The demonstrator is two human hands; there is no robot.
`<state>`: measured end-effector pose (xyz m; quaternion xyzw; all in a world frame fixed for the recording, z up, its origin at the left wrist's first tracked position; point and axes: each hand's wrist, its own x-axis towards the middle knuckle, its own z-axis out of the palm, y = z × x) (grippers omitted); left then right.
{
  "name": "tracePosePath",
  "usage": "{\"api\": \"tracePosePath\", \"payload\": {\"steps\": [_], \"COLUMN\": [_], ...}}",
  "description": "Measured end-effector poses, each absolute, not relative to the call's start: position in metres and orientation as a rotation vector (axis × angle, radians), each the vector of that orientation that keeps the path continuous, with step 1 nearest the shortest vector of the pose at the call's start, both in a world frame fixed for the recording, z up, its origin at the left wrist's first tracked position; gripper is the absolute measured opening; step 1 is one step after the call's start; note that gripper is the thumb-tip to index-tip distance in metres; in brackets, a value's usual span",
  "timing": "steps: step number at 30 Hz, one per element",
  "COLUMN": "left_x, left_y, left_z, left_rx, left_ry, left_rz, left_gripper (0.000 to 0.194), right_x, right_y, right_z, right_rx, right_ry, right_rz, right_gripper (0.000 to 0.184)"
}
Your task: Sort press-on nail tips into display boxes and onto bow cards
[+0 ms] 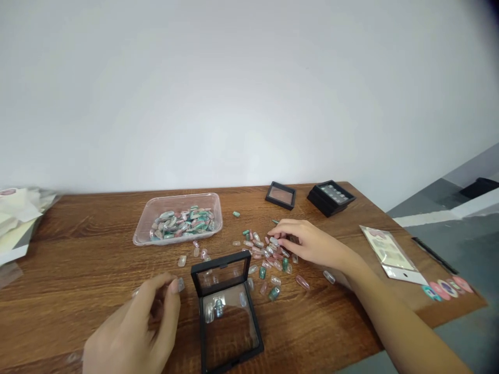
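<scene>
My left hand [136,324] is closed at the lower left, its thumb and forefinger pinching a small pale false nail [181,284]. Right of it stands an open black-framed display case [260,340] with its lid tilted up. On the case's clear film rest a clear nail [209,312] and a bluish nail [219,308], with another near the hinge. My right hand [306,240] reaches into a loose pile of pink, green and clear false nails [268,252]. Its fingertips close on a whitish nail [274,241] at the top of the pile.
Behind, a clear plastic tub [142,221] holds many false nails. Near the wall are a closed black case [280,195] and stacked black cases [331,197]. A packet [392,253] and round stickers [448,289] lie right; papers [17,218] lie left.
</scene>
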<state>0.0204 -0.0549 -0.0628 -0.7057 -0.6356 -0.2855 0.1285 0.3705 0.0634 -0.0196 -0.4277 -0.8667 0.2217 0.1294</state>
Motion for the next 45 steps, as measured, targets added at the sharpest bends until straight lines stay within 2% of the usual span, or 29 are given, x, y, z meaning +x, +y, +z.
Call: {"api": "tracePosePath", "payload": {"steps": [15,27,32,40,45], "left_x": [0.014,0.014,0.012,0.014,0.017], "left_y": [-0.056,-0.056,-0.058,-0.058,-0.057], "left_z": [-0.068,-0.069,-0.068,-0.068,-0.067], "left_rx": [-2.067,-2.081,-2.11,-2.084,-2.08], "left_ry": [-1.831,-1.872,-1.938,-1.959,-1.952], "left_rz": [-0.749,-0.725,-0.73,-0.697,-0.715], "left_gripper": [0.02,0.018,0.016,0.018,0.019], "right_x": [0.37,0.367,0.378,0.391,0.394], "right_y": [0.062,0.066,0.065,0.059,0.059], "right_z": [-0.019,-0.025,-0.017,-0.009,-0.01], "right_rx": [-1.315,-1.27,-1.281,-1.532,-1.484], "right_ry": [-2.468,-2.476,-2.477,-2.459,-2.468], "right_rz": [0.635,0.513,0.606,0.796,0.875], "right_gripper": [0.008,0.009,0.01,0.015,0.016]}}
